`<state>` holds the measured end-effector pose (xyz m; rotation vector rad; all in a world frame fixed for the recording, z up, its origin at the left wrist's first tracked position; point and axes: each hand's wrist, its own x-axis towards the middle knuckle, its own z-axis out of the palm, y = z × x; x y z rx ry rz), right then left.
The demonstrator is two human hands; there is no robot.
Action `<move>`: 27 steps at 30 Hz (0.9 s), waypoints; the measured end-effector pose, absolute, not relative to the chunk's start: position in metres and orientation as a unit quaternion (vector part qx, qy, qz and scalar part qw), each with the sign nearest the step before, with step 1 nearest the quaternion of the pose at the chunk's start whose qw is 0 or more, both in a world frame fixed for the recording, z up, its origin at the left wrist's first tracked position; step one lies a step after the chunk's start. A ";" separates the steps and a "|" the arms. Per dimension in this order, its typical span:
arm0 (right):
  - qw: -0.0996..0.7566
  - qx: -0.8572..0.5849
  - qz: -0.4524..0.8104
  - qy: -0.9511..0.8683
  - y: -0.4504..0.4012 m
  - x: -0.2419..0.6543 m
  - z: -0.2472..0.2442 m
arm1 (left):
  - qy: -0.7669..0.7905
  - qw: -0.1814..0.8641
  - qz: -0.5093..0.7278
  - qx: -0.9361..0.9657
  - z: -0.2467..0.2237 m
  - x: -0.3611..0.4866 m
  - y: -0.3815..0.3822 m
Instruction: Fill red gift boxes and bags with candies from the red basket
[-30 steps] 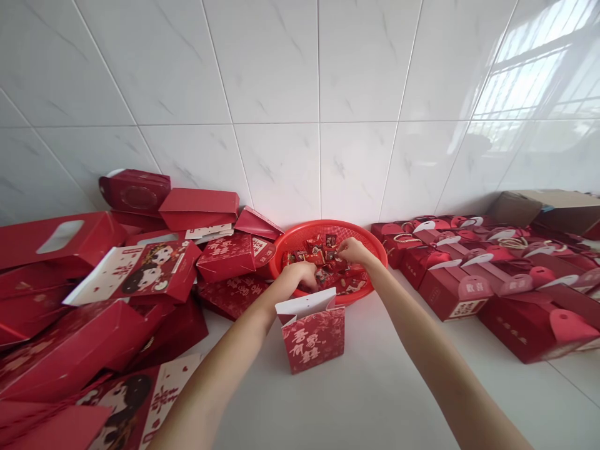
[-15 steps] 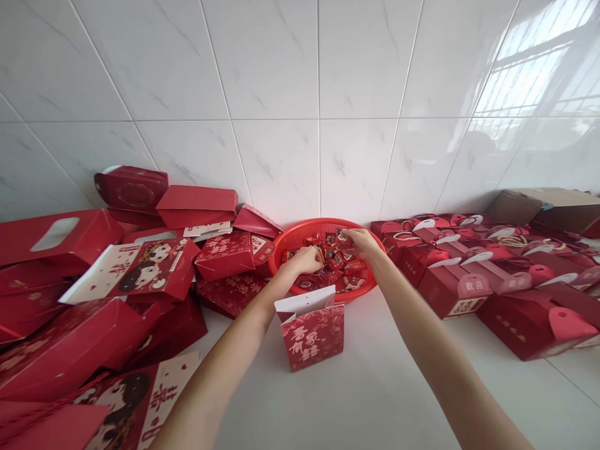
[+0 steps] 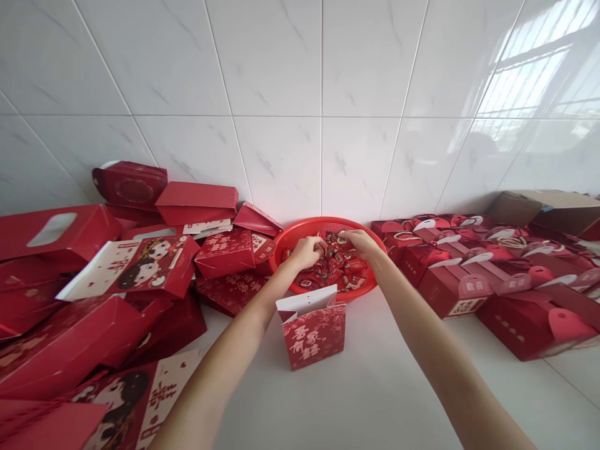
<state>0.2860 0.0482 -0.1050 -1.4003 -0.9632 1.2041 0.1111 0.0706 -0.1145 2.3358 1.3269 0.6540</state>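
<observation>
Both hands reach into a red plastic basket [image 3: 328, 222] with perforated sides, which holds many small wrapped candies [image 3: 335, 265]. My left hand [image 3: 308, 251] is over the left part of the pile, fingers curled together; what they close on is hidden. On the basket's right side, my right hand [image 3: 360, 242] pinches at a wrapped candy near its fingertips. Between my forearms, in front of the basket, a red gift box [image 3: 315, 334] with pale Chinese characters stands upright. Its top flaps are open, one showing white inside.
Red cartons [image 3: 154, 269] lie in a loose heap on the left. Rows of red handled boxes [image 3: 452, 287] stand close together on the right, with a brown cardboard box [image 3: 550, 209] behind them. A white tiled wall [image 3: 281, 156] rises behind the basket.
My left hand has lifted slightly and moved a little right within the basket. My right hand stays at the candies with its fingers slightly shifted. The upright box has not moved.
</observation>
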 end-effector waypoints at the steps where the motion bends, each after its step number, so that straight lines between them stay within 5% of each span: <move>1: 0.501 -0.580 0.500 -0.404 0.048 0.286 -0.105 | 0.467 0.189 0.243 0.829 -0.115 0.111 0.071; 16: 0.478 -0.501 0.556 -0.459 0.041 0.283 -0.103 | 0.454 0.206 0.328 0.802 -0.112 0.113 0.075; 27: 0.604 -0.533 0.493 -0.329 0.058 0.291 -0.111 | 0.528 0.194 0.102 0.821 -0.120 0.109 0.071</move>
